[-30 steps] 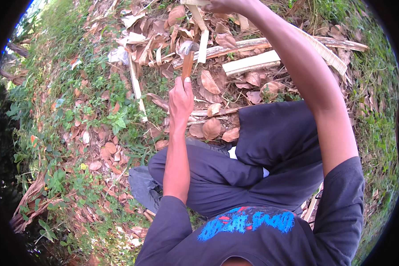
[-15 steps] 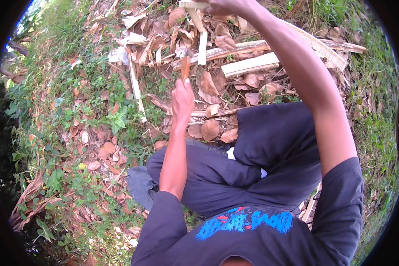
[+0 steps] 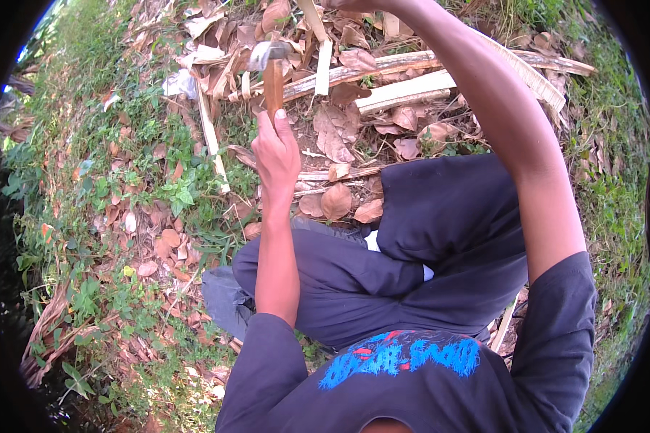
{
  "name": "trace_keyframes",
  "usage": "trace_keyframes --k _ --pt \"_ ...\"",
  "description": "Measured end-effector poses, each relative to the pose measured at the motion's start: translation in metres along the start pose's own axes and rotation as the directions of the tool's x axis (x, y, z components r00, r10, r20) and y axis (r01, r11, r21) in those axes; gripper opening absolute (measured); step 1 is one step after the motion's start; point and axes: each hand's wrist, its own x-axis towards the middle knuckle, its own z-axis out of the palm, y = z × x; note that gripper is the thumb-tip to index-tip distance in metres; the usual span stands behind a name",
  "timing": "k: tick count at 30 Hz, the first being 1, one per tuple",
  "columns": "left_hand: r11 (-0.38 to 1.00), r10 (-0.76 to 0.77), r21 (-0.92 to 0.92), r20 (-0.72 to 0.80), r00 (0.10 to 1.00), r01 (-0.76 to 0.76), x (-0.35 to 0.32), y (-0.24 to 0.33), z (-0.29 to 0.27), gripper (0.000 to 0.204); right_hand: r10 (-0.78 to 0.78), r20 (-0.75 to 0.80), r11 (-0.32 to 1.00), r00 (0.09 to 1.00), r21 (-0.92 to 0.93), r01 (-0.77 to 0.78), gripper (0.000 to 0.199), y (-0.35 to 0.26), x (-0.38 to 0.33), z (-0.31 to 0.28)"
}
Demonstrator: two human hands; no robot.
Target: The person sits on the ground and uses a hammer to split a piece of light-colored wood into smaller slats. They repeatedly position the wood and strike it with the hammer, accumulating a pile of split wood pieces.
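My left hand (image 3: 276, 148) is closed round the wooden handle of a hammer (image 3: 274, 85), whose metal head points away from me. The head is blurred and hangs above the dry leaves. At the top edge, my right hand (image 3: 357, 3) is mostly cut off by the frame. It is closed at the end of a pale wood strip (image 3: 312, 20), also partly out of view. Just below that strip, another short pale piece of wood (image 3: 324, 68) slants down towards the leaves.
A long split pole (image 3: 383, 66), a pale flat board (image 3: 408, 92) and a curved slat (image 3: 527, 76) lie ahead on dry leaves. A thin stick (image 3: 211, 133) and crumpled white plastic (image 3: 179, 83) are at left. My crossed legs (image 3: 440, 238) fill the near middle.
The hammer and my left hand have moved left, and the hammer's head now shows more clearly. My right hand and the wood strip have slipped further past the top edge.
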Motion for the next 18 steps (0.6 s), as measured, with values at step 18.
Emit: trace_keyframes --k 18 --pt "0.998 -0.064 0.025 0.031 0.997 0.063 -0.009 -0.015 0.012 0.027 -0.169 -0.088 0.981 0.982 0.084 0.176 0.061 -0.011 0.001 0.002"
